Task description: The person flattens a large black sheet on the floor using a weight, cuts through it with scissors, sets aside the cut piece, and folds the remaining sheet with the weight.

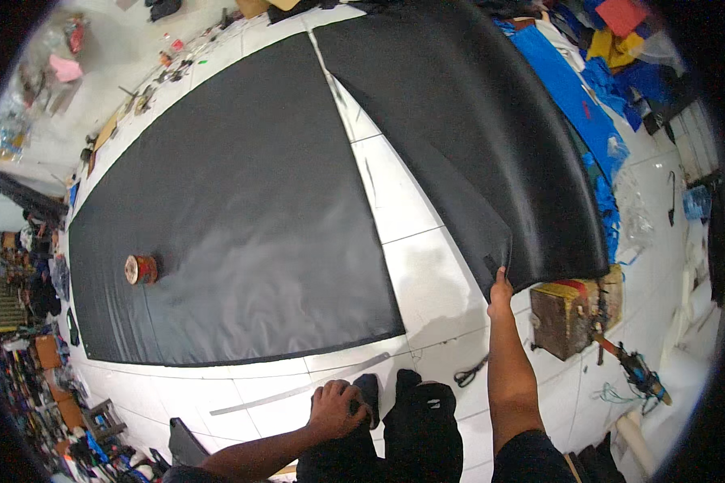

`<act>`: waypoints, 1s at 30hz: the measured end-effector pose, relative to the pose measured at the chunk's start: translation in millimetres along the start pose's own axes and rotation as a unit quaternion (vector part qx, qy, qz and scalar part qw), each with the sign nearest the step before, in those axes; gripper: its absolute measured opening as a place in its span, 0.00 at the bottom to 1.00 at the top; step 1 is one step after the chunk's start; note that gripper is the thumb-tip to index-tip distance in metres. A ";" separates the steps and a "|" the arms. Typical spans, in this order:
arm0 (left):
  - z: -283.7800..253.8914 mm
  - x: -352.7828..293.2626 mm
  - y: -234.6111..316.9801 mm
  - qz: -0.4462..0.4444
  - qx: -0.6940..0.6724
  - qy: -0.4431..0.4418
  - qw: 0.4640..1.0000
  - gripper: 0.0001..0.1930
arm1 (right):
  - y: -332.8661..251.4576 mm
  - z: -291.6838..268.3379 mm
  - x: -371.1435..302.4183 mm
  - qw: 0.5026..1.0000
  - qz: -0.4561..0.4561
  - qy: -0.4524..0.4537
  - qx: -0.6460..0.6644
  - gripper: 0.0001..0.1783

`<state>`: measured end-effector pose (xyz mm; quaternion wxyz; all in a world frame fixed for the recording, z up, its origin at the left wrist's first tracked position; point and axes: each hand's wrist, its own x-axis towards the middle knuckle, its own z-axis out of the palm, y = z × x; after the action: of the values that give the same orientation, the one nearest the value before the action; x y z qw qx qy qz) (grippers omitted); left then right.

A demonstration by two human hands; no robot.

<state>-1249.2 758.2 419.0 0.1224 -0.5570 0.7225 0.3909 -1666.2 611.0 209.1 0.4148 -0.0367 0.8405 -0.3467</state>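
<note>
My right hand [500, 293] is closed on the front corner of a black leather-like sheet [467, 189], thumb on top. The sheet's near edge is folded back over itself, and the rest curves up and away to the right. My left hand [337, 410] lies over my left knee with its fingers bent but apart, holding nothing I can see. A second flat black sheet [250, 201] covers the floor to the left. On it stands a round reddish tin or spool [142, 270]. Between the sheets a wedge of white tile floor [415, 241] shows.
A long metal ruler [298, 385] and black-handled scissors [470, 372] lie on the floor near my feet. At right are a worn wooden box [562, 318], a tool with an orange part [632, 369] and blue sheeting [568, 97]. Clutter [36, 394] lines the left wall.
</note>
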 end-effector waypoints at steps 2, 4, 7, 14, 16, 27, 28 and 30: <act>10.9 -5.8 18.1 0.017 -0.017 -0.028 0.999 0.24 | -36.6 -33.6 -19.7 0.997 -0.021 -0.004 0.074 0.48; 10.1 2.9 29.3 0.021 0.036 -0.109 0.993 0.26 | -69.6 -53.1 -46.5 0.995 -0.008 -0.013 0.102 0.54; -16.3 28.8 54.1 -0.068 -0.019 -0.125 0.990 0.30 | -130.3 -66.8 -118.1 0.988 -0.153 0.010 0.018 0.45; -215.5 298.4 182.7 -0.134 -0.553 0.030 0.821 0.48 | -172.6 -141.8 -207.7 0.889 -0.442 -0.033 -0.113 0.17; -312.4 341.5 252.3 -0.053 -0.738 0.031 0.671 0.42 | -202.7 -166.4 -232.2 0.877 -0.468 -0.025 -0.103 0.17; -366.1 318.3 259.3 -0.088 -0.422 0.169 0.886 0.21 | -391.8 -143.7 -278.8 0.909 -0.259 -0.202 -0.258 0.55; -360.9 309.3 255.7 -0.075 -0.472 0.165 0.863 0.22 | -401.6 -120.1 -286.7 0.910 -0.259 -0.195 -0.260 0.55; -365.9 297.6 263.4 -0.055 -0.522 0.152 0.838 0.22 | -417.3 -72.3 -300.8 0.855 -0.348 -0.028 -0.383 0.43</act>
<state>-1495.9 310.1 592.8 -0.2764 -0.6299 0.3892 0.6127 -1616.2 440.2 697.1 0.2435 -0.4924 0.8272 -0.1182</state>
